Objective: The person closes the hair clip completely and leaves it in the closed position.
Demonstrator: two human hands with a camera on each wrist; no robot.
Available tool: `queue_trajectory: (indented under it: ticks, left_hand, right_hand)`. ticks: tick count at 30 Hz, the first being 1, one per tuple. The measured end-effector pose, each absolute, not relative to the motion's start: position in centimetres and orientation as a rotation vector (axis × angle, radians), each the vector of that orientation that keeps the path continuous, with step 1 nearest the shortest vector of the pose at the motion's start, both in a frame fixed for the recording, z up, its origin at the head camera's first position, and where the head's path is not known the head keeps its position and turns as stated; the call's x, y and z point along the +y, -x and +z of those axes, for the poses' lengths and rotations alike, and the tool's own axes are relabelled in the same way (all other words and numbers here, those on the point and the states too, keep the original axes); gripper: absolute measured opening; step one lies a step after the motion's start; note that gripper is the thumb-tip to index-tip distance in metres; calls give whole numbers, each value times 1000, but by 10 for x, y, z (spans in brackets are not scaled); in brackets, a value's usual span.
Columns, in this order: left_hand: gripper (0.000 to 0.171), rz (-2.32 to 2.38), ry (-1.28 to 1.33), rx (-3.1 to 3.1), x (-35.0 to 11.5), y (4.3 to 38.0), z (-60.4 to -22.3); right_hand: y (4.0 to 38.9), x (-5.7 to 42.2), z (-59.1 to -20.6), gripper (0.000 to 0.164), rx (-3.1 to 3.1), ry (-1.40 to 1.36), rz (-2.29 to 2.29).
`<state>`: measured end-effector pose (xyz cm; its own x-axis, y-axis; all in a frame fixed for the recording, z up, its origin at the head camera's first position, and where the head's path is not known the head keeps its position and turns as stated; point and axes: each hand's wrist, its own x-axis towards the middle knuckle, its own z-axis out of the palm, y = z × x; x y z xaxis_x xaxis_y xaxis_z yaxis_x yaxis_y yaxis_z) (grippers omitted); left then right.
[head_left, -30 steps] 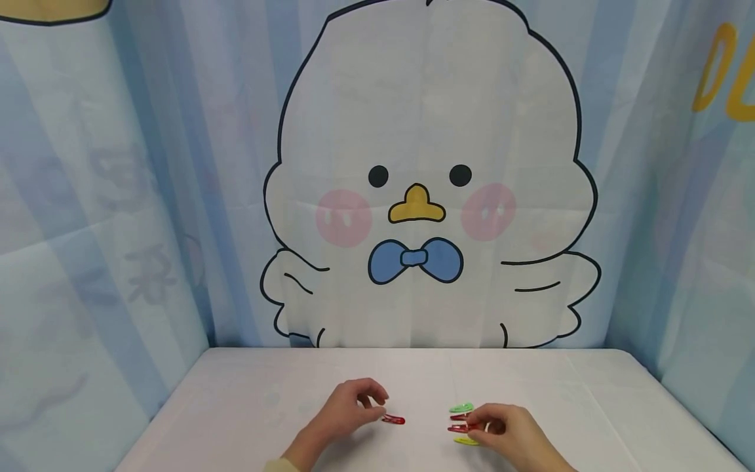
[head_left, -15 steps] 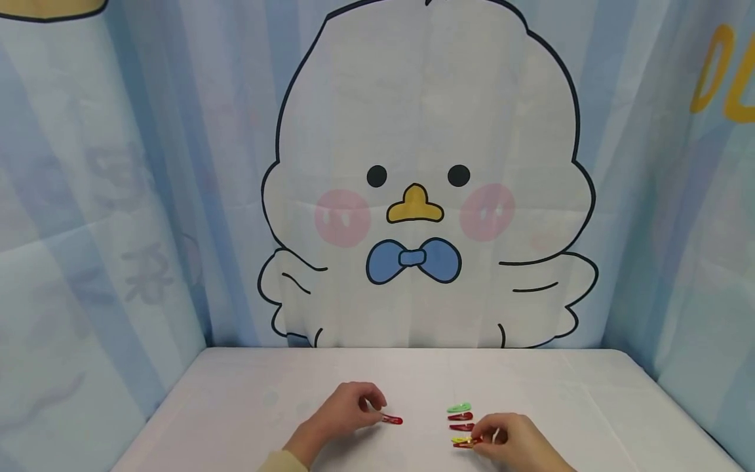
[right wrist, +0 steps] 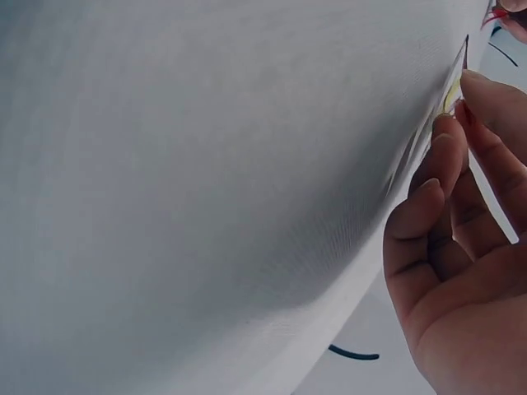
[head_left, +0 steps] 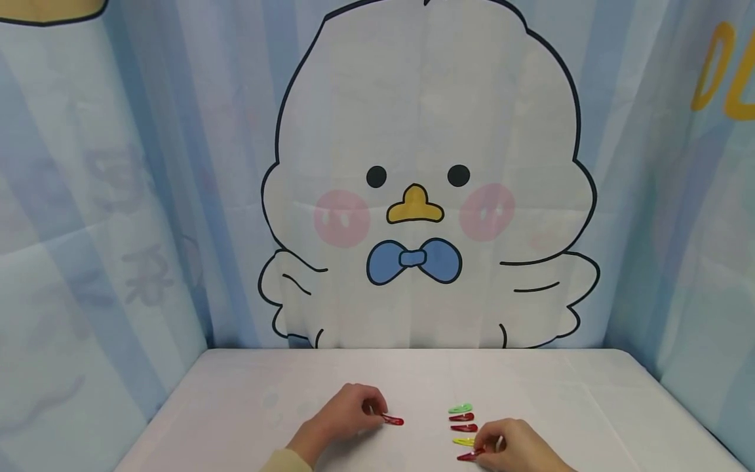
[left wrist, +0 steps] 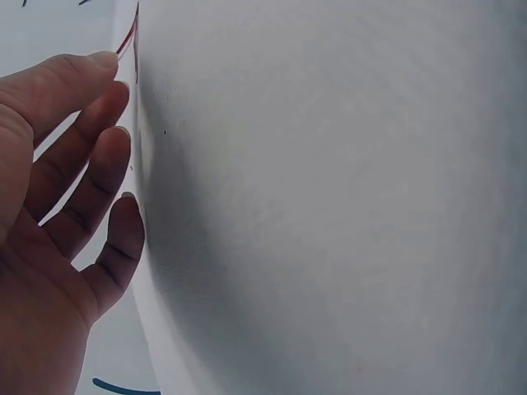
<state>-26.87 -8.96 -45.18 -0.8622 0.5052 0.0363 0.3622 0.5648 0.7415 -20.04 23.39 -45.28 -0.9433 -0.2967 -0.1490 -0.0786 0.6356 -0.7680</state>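
My left hand (head_left: 349,415) pinches one end of a red snap hair clip (head_left: 394,420) low over the white table. In the left wrist view, a thin red edge of that hair clip (left wrist: 126,39) shows beyond the thumb. To the right, my right hand (head_left: 512,447) holds a dark red hair clip (head_left: 467,457) between thumb and finger, at the near end of a column of clips. Behind it lies a yellow hair clip (head_left: 463,442), partly covered by the fingers. Farther back are two dark red hair clips (head_left: 464,428) and a green hair clip (head_left: 461,408).
The white tabletop (head_left: 590,393) reaches back to a blue-striped curtain (head_left: 236,196) with a large cartoon chick printed on it. Curtain also hangs along the left and right sides.
My right hand has moved toward the near edge with the dark red hair clip, past the yellow one. My left hand has stayed almost still with its red hair clip.
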Motion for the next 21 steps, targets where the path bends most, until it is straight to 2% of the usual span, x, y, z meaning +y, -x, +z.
queue_trajectory:
  ticks: [4,9,16,21]
  left_hand:
    - [15,1162,-738,2628,-88,268,-451]
    - [14,1158,-734,2628,-88,269,-451]
    - [12,1188,-879,2663,-89,270,-456]
    - [10,1179,-837,2671,-89,269,-454]
  right_hand:
    - [200,231,-454,7,2610,244,-1188]
    - [201,230,-455,7,2616,324,-1182]
    - [202,230,-456,6,2650,300,-1157]
    - [202,229,-456,8,2680,275,-1139]
